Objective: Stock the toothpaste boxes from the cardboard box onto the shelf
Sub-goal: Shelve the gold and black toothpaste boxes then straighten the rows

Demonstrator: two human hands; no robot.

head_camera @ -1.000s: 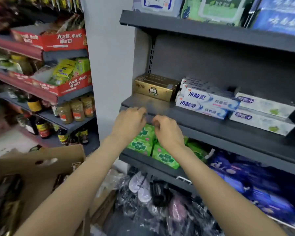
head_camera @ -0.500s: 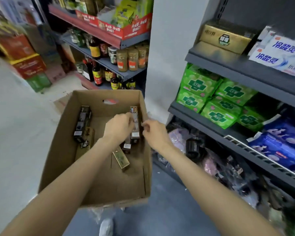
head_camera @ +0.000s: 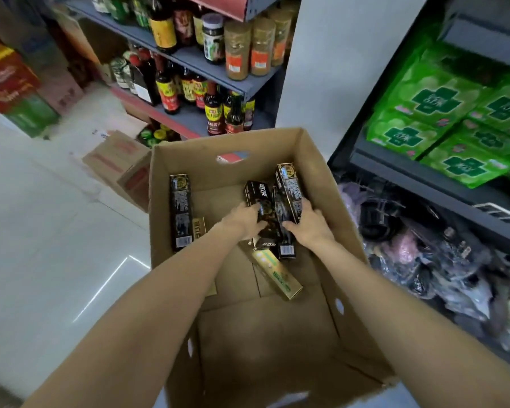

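An open cardboard box point(head_camera: 330, 178) stands on the floor below me. Inside lie several black-and-gold toothpaste boxes. My left hand point(head_camera: 242, 220) grips a black toothpaste box point(head_camera: 259, 198) in the middle of the carton. My right hand point(head_camera: 309, 222) holds another black toothpaste box point(head_camera: 289, 187) that leans against the carton's right wall. A gold toothpaste box point(head_camera: 277, 273) lies flat below my hands, and one more black toothpaste box point(head_camera: 180, 212) rests along the left wall. The dark grey shelf point(head_camera: 418, 169) stands to the right.
Green packs point(head_camera: 442, 113) fill the shelf on the right, with dark bagged goods point(head_camera: 442, 254) underneath. Bottles and jars point(head_camera: 206, 95) line the shelves behind the carton. A flattened carton point(head_camera: 121, 163) lies on the pale floor at the left, near stacked red cases point(head_camera: 9, 81).
My view dropped from the shelf to the carton. Both hands went from the shelf edge down into the cardboard box and took hold of black toothpaste boxes.
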